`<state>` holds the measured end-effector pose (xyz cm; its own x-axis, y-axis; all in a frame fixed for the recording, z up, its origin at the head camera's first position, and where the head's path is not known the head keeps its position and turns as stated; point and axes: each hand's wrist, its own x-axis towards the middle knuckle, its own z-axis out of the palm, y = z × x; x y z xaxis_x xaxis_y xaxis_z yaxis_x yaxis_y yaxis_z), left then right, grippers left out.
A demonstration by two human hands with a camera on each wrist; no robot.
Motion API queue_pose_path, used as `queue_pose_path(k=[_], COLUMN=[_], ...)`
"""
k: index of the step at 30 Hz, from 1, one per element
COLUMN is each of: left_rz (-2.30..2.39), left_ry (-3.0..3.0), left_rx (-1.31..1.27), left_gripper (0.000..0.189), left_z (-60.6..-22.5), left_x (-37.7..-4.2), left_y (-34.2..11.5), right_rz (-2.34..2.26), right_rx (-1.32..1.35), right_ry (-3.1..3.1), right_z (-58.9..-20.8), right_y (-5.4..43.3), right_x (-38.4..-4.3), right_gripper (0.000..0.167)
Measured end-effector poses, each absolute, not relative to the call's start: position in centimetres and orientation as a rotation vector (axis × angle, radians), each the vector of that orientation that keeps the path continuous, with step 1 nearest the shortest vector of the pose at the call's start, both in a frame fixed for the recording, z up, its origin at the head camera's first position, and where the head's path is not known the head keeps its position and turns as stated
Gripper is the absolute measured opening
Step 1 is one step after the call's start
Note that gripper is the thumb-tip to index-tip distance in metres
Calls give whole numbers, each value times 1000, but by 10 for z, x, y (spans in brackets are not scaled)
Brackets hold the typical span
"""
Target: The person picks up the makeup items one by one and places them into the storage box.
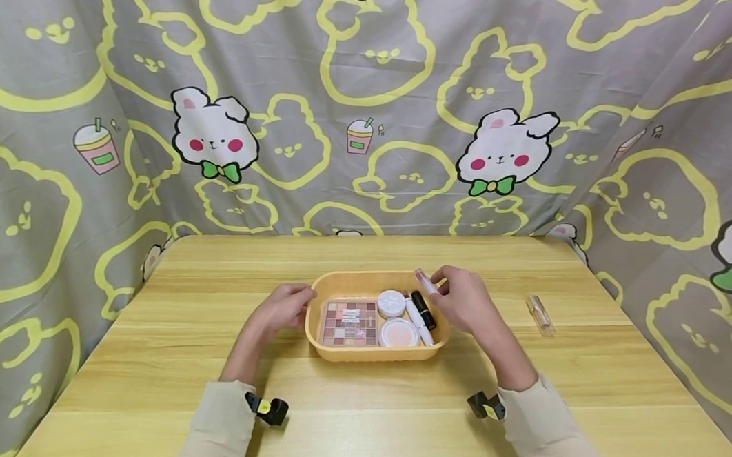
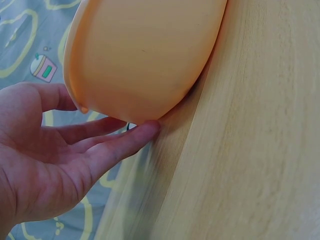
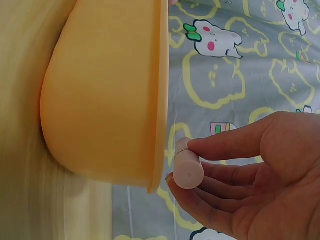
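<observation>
A yellow-orange plastic basket sits on the wooden table. My left hand holds its left end, thumb against the outer wall and fingers at the rim in the left wrist view. Between thumb and fingers, my right hand pinches a small pale pink lip gloss tube, just above the basket's right rim. Inside the basket lie an eyeshadow palette, a round white lidded jar, a round powder compact, a white tube and a black tube.
Right of the basket, a clear and gold lipstick-like tube lies on the table. A grey curtain with cartoon prints hangs behind and along both sides.
</observation>
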<state>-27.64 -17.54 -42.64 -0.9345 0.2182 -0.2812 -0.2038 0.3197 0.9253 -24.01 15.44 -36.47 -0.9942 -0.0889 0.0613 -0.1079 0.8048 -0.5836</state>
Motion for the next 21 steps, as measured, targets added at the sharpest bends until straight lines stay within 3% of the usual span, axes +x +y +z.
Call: queue_pose_path(k=[21], left_rz=[1663], left_ry=[2228], left_rx=[43], left_gripper=[44], left_z=[-425], left_x=[-276], left_y=[-175], right_rz=[992], right_rx=[211], right_ry=[-2955], right_z=[-376], right_y=[129], right_x=[-239], right_gripper=[20])
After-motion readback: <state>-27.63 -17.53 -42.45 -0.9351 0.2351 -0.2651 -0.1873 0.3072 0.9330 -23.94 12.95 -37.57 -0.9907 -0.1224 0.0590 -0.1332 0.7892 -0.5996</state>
